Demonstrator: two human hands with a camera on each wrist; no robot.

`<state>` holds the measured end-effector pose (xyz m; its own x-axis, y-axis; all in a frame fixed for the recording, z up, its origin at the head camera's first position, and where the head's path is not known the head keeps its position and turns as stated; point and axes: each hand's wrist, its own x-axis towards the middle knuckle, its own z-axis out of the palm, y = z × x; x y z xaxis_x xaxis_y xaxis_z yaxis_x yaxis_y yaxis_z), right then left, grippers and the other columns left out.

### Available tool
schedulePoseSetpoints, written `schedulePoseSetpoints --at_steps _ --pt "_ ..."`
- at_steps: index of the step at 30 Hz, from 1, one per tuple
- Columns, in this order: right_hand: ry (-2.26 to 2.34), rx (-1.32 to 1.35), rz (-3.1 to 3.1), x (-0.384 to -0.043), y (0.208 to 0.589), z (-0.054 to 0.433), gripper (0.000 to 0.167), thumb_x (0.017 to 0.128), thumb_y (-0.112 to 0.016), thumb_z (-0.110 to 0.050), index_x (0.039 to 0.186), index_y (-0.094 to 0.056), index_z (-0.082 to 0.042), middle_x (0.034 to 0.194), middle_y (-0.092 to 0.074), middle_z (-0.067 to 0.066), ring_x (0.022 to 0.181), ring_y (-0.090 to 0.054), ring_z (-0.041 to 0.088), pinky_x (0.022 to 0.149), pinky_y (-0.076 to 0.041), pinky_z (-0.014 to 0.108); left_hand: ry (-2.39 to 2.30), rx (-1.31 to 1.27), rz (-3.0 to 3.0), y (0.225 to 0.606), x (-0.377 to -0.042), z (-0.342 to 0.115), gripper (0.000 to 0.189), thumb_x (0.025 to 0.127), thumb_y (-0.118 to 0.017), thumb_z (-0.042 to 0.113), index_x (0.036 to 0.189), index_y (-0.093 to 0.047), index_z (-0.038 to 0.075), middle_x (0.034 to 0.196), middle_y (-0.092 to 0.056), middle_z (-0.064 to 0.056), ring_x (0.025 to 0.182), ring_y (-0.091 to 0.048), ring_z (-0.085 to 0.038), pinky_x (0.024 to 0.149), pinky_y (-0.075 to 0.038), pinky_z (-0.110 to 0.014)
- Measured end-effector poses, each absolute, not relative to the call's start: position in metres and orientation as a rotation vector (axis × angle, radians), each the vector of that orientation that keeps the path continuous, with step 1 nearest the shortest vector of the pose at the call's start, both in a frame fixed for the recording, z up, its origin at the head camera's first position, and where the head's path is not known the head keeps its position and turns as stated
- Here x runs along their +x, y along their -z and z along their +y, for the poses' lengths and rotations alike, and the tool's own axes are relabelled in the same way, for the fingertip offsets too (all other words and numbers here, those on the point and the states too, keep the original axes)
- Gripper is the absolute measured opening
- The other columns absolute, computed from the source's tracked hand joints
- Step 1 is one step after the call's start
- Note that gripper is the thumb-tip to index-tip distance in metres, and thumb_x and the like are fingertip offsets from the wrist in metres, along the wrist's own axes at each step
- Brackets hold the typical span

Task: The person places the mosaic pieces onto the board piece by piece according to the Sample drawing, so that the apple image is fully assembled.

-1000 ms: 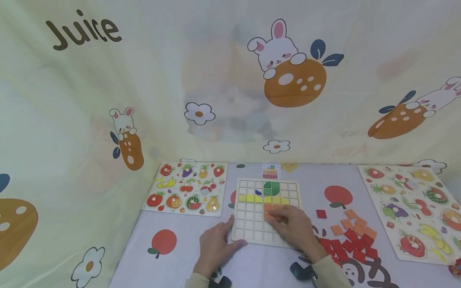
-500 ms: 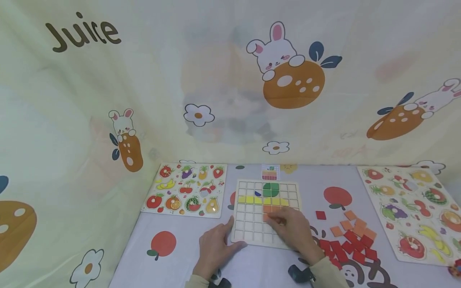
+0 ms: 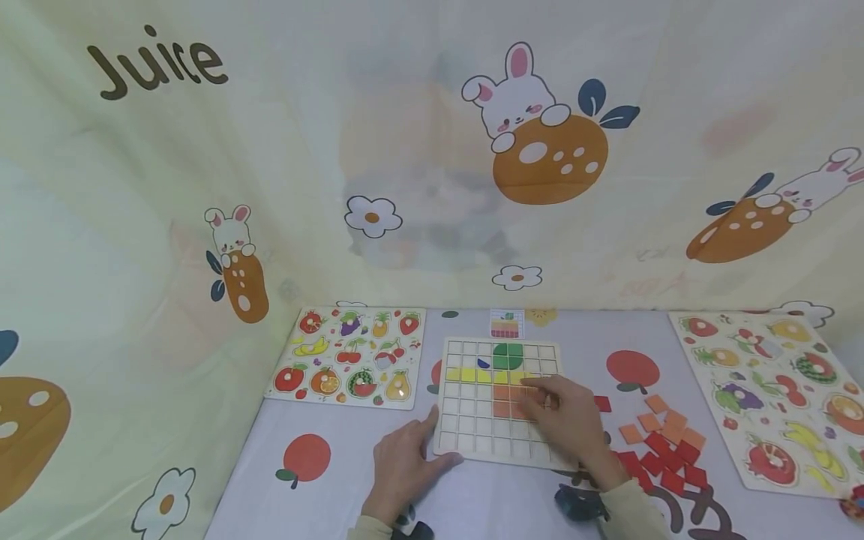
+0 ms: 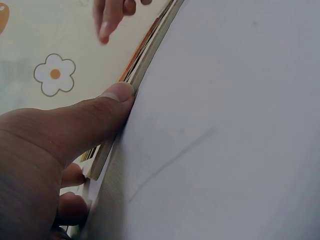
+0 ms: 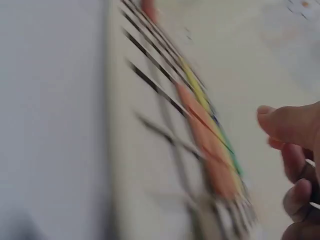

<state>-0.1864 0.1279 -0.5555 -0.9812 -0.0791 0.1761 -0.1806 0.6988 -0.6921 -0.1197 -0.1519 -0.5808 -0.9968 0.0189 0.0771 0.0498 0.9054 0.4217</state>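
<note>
A pale grid board (image 3: 466,427) lies on the table. Several orange tiles (image 3: 502,401) fill cells near its middle, below a row of yellow tiles (image 3: 466,374). Farther back on it are a green shape (image 3: 508,356) and a small blue piece (image 3: 483,363). My left hand (image 3: 405,465) rests at the board's near left corner, thumb along the front edge and index finger along the left side. My right hand (image 3: 570,420) hovers over the board's right part, fingers loosely bent, with no tile visible in them. The right wrist view is blurred.
Loose orange tiles (image 3: 673,427) and red tiles (image 3: 664,450) lie in a heap right of the board. A small picture card (image 3: 507,324) lies behind it. Fruit puzzle boards stand left (image 3: 371,349) and right (image 3: 749,427). A printed cloth wall (image 3: 432,150) rises behind.
My right hand has drawn back to the right from the orange tile it was pinching, which now lies in the grid. The left hand has stayed at the corner.
</note>
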Motion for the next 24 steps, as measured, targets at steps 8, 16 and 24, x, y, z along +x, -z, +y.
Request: schedulePoseSetpoints --at_steps 8,16,24 --pt "-1.138 0.032 -2.914 -0.198 0.541 0.211 0.046 0.096 -0.078 -0.041 0.132 -0.075 -0.012 0.101 -0.073 0.006 0.086 -0.059 0.021 0.063 -0.046 0.027 0.674 -0.041 -3.005 0.58 -0.119 -0.153 0.088 0.078 -0.082 0.07 0.151 -0.061 0.027 0.065 -0.041 0.014 0.056 -0.032 -0.004 0.059 -0.025 -0.024" --pt "-1.068 0.008 -3.107 -0.192 0.528 0.28 0.066 0.096 -0.074 -0.055 0.136 -0.067 -0.002 0.117 -0.073 0.019 0.096 -0.065 0.026 0.07 -0.051 0.033 0.683 -0.038 -3.021 0.58 -0.119 -0.154 0.088 0.078 -0.081 0.072 0.152 -0.06 0.028 0.065 -0.041 0.014 0.057 -0.032 -0.004 0.059 -0.025 -0.025" --pt "-0.982 0.063 -3.271 -0.18 0.528 0.293 0.076 0.084 -0.087 -0.053 0.135 -0.068 0.0 0.118 -0.075 0.02 0.095 -0.068 0.024 0.081 -0.06 0.049 0.687 -0.056 -3.011 0.579 -0.119 -0.153 0.088 0.078 -0.081 0.072 0.152 -0.06 0.028 0.065 -0.041 0.014 0.057 -0.032 -0.004 0.059 -0.025 -0.024"
